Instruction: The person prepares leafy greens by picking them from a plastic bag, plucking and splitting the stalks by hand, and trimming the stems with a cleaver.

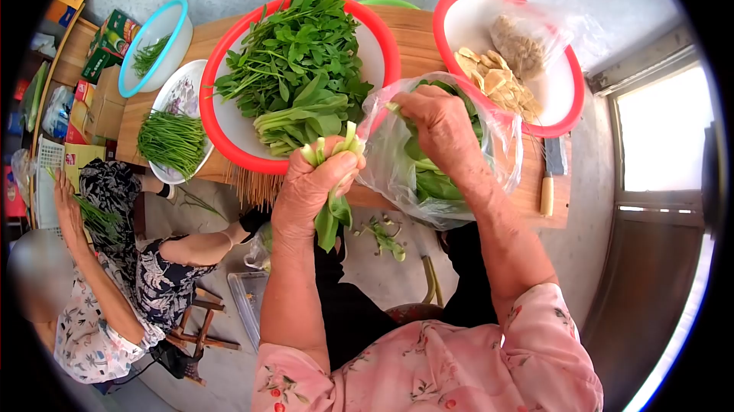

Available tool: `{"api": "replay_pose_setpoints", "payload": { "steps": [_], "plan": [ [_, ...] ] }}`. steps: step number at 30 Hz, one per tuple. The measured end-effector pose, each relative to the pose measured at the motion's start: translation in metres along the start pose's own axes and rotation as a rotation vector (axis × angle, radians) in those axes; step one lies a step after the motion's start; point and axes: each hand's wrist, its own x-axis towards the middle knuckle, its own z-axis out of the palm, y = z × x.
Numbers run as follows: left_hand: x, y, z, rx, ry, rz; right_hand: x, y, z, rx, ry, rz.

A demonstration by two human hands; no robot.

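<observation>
My left hand (321,186) is closed round a small bunch of leafy greens (332,221), stem ends up and leaves hanging below the fist. It is just in front of a red-rimmed basin (208,98) heaped with leafy greens (302,60). My right hand (440,125) is over a clear plastic bag (382,171) with more greens (437,183) inside. Its fingers are pinched together on a pale green stem (393,106).
Another red-rimmed basin (577,91) holds pale slices and a bagged brown food. A cleaver (552,167) lies at the table's right edge. On the left are a plate of chives (172,141), a blue-rimmed bowl (122,79) and a seated person (107,313) holding green stalks.
</observation>
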Motion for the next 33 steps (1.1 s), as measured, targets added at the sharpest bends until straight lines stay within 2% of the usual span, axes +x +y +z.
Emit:
{"api": "replay_pose_setpoints", "payload": {
  "steps": [1, 2, 3, 5, 6, 9, 11, 14, 18, 20, 26, 27, 29, 31, 32, 33],
  "plan": [
    [0.000, 0.001, 0.000, -0.102, -0.033, 0.038, 0.001, 0.003, -0.003, -0.008, 0.007, 0.103],
    [0.007, -0.007, -0.004, -0.122, -0.021, 0.109, 0.002, 0.002, -0.003, -0.012, 0.006, 0.099],
    [0.010, -0.007, 0.002, -0.125, -0.017, 0.110, 0.002, -0.001, -0.001, 0.283, -0.019, 0.262],
    [0.016, -0.004, 0.014, -0.147, 0.195, 0.091, 0.000, -0.008, 0.004, 0.880, -0.063, 0.583],
    [0.018, -0.007, 0.010, -0.181, 0.166, 0.035, -0.003, -0.011, 0.003, 0.891, -0.108, 0.569],
    [0.020, -0.016, 0.017, -0.125, 0.149, 0.082, -0.006, -0.019, 0.013, 0.985, -0.120, 0.533],
    [0.022, -0.019, 0.018, -0.129, 0.149, 0.103, -0.008, -0.019, 0.021, 0.869, -0.087, 0.467],
    [0.022, -0.020, 0.017, -0.031, 0.205, 0.187, -0.010, -0.022, 0.021, 0.537, -0.073, 0.278],
    [0.020, -0.018, 0.019, 0.047, 0.264, 0.220, -0.013, -0.025, 0.025, 0.360, -0.002, 0.179],
    [0.019, -0.013, 0.018, 0.066, 0.259, 0.125, -0.013, -0.023, 0.025, 0.176, 0.005, 0.041],
    [0.019, -0.012, 0.008, 0.036, 0.121, 0.025, -0.011, -0.019, 0.018, -0.135, 0.040, -0.027],
    [0.018, -0.012, 0.007, 0.036, 0.121, 0.026, -0.010, -0.015, 0.019, -0.136, 0.040, -0.028],
    [0.015, -0.013, 0.004, -0.040, 0.028, 0.037, -0.008, -0.007, 0.021, -0.291, 0.049, 0.119],
    [0.014, -0.014, 0.007, -0.114, 0.065, 0.063, 0.002, 0.001, 0.010, -0.065, 0.204, 0.156],
    [0.013, -0.016, 0.008, -0.193, 0.115, 0.088, 0.002, -0.002, 0.005, 0.309, 0.132, 0.504],
    [0.014, -0.018, 0.008, -0.194, 0.122, 0.091, 0.001, -0.005, 0.009, 0.311, 0.126, 0.501]
  ]
}}
